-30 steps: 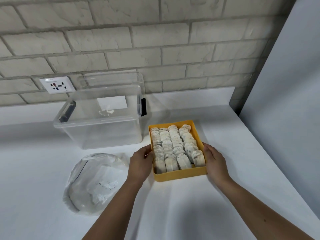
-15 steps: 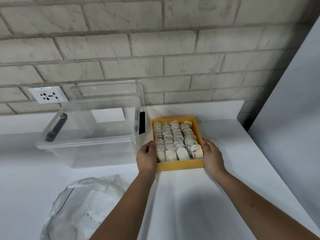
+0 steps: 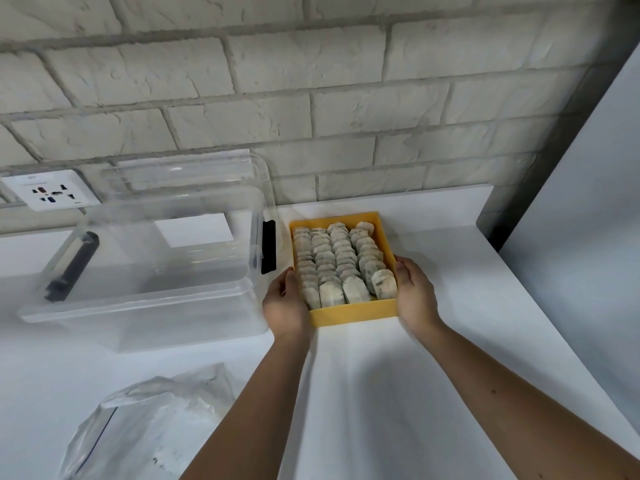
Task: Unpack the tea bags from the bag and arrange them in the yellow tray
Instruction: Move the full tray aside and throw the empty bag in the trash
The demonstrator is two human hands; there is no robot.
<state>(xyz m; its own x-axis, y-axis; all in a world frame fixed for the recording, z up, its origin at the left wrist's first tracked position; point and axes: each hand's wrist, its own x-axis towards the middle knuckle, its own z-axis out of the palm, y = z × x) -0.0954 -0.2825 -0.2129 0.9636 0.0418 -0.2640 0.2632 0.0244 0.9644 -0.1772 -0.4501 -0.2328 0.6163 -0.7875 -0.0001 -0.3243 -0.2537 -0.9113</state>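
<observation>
The yellow tray [image 3: 353,315] sits on the white counter near the back wall, filled with several rows of white tea bags [image 3: 337,263] standing on edge. My left hand [image 3: 285,304] grips the tray's near left side, thumb over the rim. My right hand [image 3: 414,294] grips its near right side. The clear plastic bag [image 3: 145,427] lies crumpled and flat at the lower left, apart from both hands.
A clear plastic storage box [image 3: 145,271] with black latches stands just left of the tray, almost touching it. A wall socket [image 3: 52,190] is on the brick wall behind. A grey panel [image 3: 588,202] closes off the counter's right side.
Both hands have slid the tray away from me toward the back wall, next to the storage box. The view has tilted up, so the bag now sits lower in frame.
</observation>
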